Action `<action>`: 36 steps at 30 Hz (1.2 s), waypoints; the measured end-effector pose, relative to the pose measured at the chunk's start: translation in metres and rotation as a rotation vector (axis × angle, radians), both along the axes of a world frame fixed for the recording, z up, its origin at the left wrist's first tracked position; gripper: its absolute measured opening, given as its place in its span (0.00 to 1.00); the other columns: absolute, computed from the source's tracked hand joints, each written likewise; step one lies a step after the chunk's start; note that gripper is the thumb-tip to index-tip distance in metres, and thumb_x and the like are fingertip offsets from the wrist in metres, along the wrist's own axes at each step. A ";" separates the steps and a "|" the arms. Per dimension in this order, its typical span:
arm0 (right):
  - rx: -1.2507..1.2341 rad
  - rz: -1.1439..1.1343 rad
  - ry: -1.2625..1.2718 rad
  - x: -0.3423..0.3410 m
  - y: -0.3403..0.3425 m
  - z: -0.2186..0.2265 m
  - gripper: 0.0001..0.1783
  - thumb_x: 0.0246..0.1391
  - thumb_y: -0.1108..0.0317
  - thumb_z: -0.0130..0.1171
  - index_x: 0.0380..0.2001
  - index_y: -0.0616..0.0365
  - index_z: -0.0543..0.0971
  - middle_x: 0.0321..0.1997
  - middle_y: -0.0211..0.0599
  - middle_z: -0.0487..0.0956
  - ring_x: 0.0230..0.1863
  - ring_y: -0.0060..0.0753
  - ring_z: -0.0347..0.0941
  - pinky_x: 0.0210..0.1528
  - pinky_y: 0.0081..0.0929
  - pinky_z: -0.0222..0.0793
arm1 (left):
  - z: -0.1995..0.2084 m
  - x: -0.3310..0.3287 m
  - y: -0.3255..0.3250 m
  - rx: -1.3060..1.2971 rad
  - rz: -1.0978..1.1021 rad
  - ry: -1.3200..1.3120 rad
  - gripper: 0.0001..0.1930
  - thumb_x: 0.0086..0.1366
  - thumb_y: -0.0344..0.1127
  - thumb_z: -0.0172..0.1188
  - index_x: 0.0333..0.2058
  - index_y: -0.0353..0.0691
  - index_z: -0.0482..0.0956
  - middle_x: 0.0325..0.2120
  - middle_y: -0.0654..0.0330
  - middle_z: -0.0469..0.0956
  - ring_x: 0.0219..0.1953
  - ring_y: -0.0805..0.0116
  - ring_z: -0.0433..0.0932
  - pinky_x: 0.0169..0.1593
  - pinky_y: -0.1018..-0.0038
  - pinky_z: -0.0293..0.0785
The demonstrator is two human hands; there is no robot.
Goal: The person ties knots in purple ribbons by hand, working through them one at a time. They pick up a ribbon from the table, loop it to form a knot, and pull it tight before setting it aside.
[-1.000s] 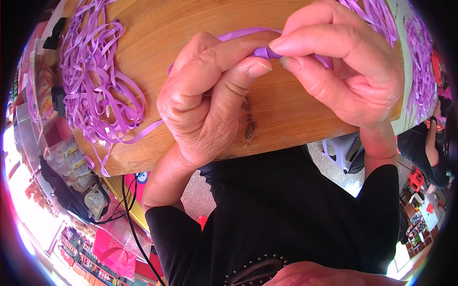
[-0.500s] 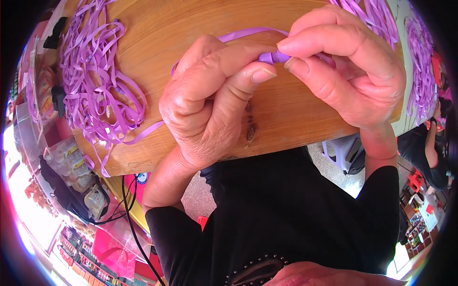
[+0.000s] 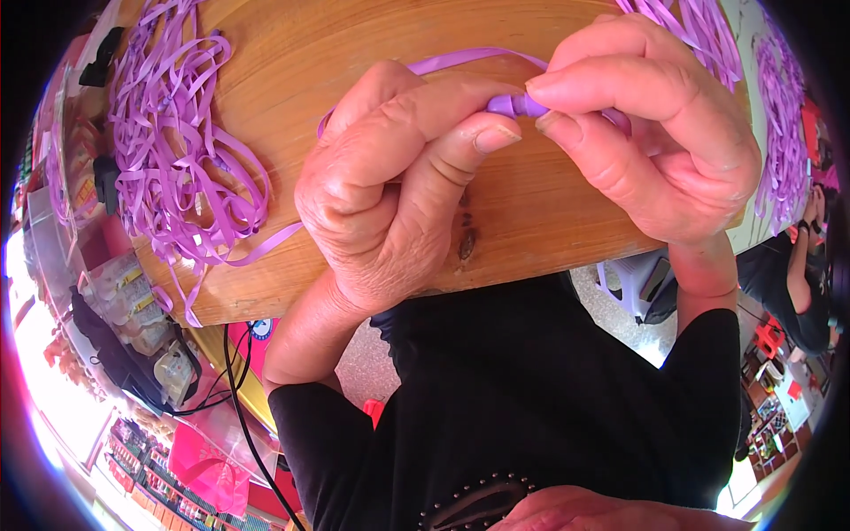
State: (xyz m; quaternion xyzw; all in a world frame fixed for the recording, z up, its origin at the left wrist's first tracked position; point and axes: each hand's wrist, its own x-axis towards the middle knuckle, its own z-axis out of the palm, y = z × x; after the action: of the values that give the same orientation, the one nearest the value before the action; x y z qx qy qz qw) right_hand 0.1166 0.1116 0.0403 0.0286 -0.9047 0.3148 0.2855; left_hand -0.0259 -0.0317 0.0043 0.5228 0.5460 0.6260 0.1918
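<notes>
Left grip (image 3: 376, 181) and right grip (image 3: 664, 133) pinch a curled, smooth purple ribbon (image 3: 503, 106) above a grainy wooden table (image 3: 549, 217).

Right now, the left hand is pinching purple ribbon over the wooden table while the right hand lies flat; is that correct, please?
Not quite: the head view shows the right hand raised, also pinching the purple ribbon. The left hand does pinch it over the wooden table.

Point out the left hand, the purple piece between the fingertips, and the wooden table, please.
Left hand (image 3: 370, 212): head view, on its middle, near the thumb's base.
Purple piece (image 3: 519, 106): head view, on its exposed middle.
Wooden table (image 3: 540, 212): head view, on its bare top.
</notes>
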 end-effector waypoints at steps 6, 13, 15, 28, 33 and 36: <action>-0.105 0.069 0.072 -0.003 -0.007 -0.006 0.15 0.41 0.90 0.58 0.36 0.69 0.77 0.35 0.48 0.76 0.26 0.24 0.70 0.23 0.12 0.62 | -0.003 -0.002 0.000 0.031 -0.019 0.013 0.07 0.57 0.23 0.60 0.36 0.32 0.80 0.24 0.64 0.72 0.27 0.78 0.64 0.34 0.82 0.60; -0.074 0.047 0.073 -0.005 -0.009 -0.008 0.15 0.41 0.90 0.59 0.36 0.69 0.77 0.34 0.49 0.76 0.26 0.24 0.70 0.22 0.13 0.60 | -0.005 -0.003 -0.003 0.021 -0.009 0.003 0.08 0.57 0.23 0.60 0.36 0.31 0.79 0.25 0.64 0.72 0.27 0.78 0.63 0.34 0.82 0.60; 0.009 -0.002 0.014 -0.003 -0.008 0.016 0.13 0.42 0.85 0.62 0.35 0.65 0.78 0.32 0.43 0.76 0.25 0.26 0.72 0.23 0.14 0.64 | -0.002 0.000 0.001 0.034 -0.027 0.001 0.08 0.57 0.23 0.60 0.36 0.31 0.79 0.25 0.64 0.73 0.27 0.77 0.64 0.34 0.82 0.60; -0.157 0.072 0.033 -0.003 -0.007 -0.007 0.15 0.41 0.87 0.62 0.36 0.70 0.76 0.33 0.47 0.76 0.29 0.30 0.71 0.26 0.19 0.64 | -0.006 -0.002 -0.004 -0.010 -0.021 0.066 0.08 0.58 0.24 0.60 0.37 0.32 0.79 0.26 0.62 0.74 0.28 0.77 0.66 0.35 0.81 0.61; -0.170 0.026 0.000 -0.002 -0.008 -0.007 0.15 0.41 0.84 0.64 0.36 0.67 0.78 0.31 0.43 0.77 0.28 0.29 0.72 0.26 0.18 0.66 | -0.007 -0.002 -0.004 -0.023 -0.024 0.031 0.08 0.58 0.25 0.60 0.38 0.32 0.79 0.26 0.62 0.74 0.29 0.76 0.66 0.36 0.81 0.61; -0.178 -0.015 -0.029 0.002 -0.009 -0.008 0.15 0.41 0.82 0.65 0.36 0.65 0.79 0.30 0.41 0.77 0.27 0.28 0.73 0.26 0.18 0.68 | -0.005 -0.002 -0.005 -0.040 -0.045 0.019 0.08 0.58 0.25 0.60 0.38 0.32 0.79 0.27 0.62 0.74 0.29 0.76 0.66 0.36 0.81 0.61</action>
State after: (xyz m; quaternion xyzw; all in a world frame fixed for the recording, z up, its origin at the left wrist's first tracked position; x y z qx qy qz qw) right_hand 0.1187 0.1026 0.0328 -0.0084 -0.8774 0.3923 0.2761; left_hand -0.0281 -0.0366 -0.0007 0.5371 0.5484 0.6053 0.2110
